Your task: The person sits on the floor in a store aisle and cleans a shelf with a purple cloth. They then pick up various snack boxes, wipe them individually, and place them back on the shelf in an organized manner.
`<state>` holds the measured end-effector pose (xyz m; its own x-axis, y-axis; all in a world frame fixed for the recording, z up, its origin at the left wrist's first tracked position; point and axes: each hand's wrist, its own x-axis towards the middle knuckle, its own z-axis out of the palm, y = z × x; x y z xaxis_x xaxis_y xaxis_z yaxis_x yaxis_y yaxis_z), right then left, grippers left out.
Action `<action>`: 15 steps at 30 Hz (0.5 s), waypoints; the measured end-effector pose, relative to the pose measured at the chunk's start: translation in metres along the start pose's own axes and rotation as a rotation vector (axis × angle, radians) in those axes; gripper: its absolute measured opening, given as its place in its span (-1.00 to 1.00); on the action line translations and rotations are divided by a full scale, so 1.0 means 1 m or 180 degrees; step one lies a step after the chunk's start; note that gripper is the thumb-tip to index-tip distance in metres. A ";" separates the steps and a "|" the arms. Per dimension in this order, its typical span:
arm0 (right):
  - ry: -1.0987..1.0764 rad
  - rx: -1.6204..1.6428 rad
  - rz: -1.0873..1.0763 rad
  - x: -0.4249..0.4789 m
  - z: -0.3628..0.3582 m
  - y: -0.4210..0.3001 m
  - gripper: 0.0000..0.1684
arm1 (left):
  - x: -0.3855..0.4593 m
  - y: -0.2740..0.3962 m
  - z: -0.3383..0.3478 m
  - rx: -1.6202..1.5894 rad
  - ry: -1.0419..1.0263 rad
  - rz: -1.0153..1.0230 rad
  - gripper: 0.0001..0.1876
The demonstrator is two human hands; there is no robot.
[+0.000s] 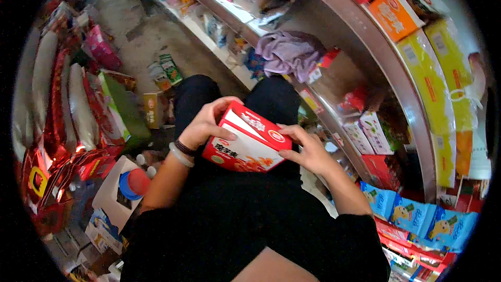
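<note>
A red and white cardboard snack box with printed writing is held tilted above my lap. My left hand grips its left end, thumb across the white front and fingers behind. On the right end, my right hand pinches the red top panel and side between thumb and fingers. A dark gap shows no contents; the top panel's edge stands slightly away from the white front. Beneath the box are my knees in black trousers. A beaded bracelet and a pale bangle circle my left wrist.
Metal shelving curves along the right, with yellow packs and an orange box. A lilac cloth lies on a lower shelf. Blue snack bags hang lower right. Red foil bags crowd the left; a small carton stands on the floor.
</note>
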<state>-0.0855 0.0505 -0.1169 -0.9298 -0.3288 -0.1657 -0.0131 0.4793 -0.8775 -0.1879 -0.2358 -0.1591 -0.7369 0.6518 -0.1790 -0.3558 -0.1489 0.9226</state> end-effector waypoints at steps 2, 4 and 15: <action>0.0047 -0.0333 -0.0025 -0.007 0.005 -0.003 -0.46 | -0.001 -0.005 -0.004 -0.0076 -0.0176 0.0107 -0.03; 0.0053 -0.0728 -0.0250 -0.015 0.009 -0.007 -0.49 | -0.005 0.002 -0.005 -0.0017 -0.0383 0.0136 -0.04; -0.0649 -0.2431 -0.1395 -0.024 -0.004 -0.019 -0.78 | -0.010 -0.005 -0.001 -0.0251 -0.0816 0.0458 -0.08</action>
<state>-0.0641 0.0524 -0.0948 -0.7016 -0.7121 -0.0272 -0.6591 0.6629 -0.3552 -0.1788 -0.2422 -0.1623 -0.6174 0.7848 0.0531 -0.3092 -0.3042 0.9010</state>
